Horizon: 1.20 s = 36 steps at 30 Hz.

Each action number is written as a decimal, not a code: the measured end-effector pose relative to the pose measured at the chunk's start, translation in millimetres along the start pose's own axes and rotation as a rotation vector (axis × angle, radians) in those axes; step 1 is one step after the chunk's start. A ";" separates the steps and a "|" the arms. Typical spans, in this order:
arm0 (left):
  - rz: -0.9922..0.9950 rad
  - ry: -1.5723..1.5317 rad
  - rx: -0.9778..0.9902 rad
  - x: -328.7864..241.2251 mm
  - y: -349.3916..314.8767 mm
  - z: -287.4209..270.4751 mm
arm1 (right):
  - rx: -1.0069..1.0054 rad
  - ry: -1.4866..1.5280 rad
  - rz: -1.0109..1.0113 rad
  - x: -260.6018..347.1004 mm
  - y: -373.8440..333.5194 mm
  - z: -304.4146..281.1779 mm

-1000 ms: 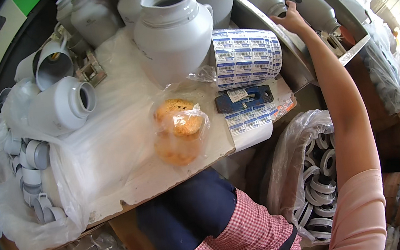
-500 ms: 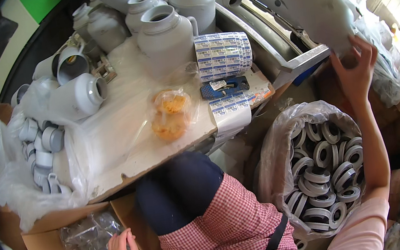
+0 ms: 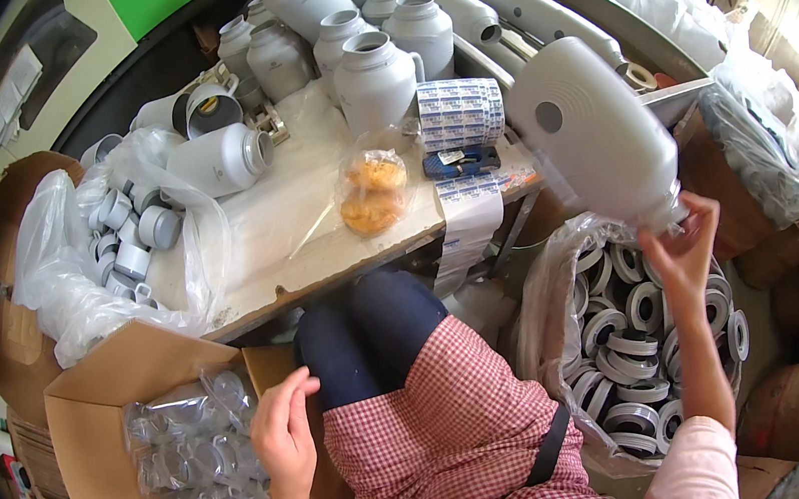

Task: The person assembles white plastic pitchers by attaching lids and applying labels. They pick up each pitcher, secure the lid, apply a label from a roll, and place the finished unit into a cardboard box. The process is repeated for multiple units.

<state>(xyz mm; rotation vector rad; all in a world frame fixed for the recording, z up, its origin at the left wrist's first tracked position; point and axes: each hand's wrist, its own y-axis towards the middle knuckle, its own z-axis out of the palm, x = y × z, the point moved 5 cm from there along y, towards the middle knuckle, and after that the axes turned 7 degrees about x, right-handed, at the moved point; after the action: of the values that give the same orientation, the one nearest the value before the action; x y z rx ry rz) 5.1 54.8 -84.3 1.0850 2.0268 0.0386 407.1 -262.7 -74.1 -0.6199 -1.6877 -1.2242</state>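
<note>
By its neck, my right hand (image 3: 684, 247) grips a grey bottle-shaped plastic jug (image 3: 597, 138), tilted with its round-holed base up and to the left. It hangs above a plastic-lined bag of grey rings (image 3: 633, 340). My left hand (image 3: 285, 428) is raised beside my lap with nothing in it, its fingers stretched out. Next to it stands an open cardboard box (image 3: 100, 390) with clear plastic-wrapped parts (image 3: 195, 458) inside.
On the table (image 3: 320, 260) stand several grey jugs (image 3: 378, 86), a label roll (image 3: 460, 112), a blue tool (image 3: 461, 162) and bagged pastries (image 3: 372, 192). A plastic bag (image 3: 58, 264) of grey caps (image 3: 133, 254) lies at left. Long grey shells (image 3: 546, 18) lie at the back.
The jug in my right hand has come lower and nearer, swinging left over the rings. My left hand has risen from over the box toward my lap. The head view has shifted.
</note>
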 end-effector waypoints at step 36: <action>0.133 -0.479 0.547 -35.8 208.8 232.6 | 0.180 -0.261 -0.028 -94.0 45.8 135.7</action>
<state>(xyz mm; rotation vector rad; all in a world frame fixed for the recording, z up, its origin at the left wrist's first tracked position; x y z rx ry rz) 313.7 84.7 -137.3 1.3993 1.5573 -0.6793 433.2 -109.8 -146.8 -0.6695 -2.0044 -1.0293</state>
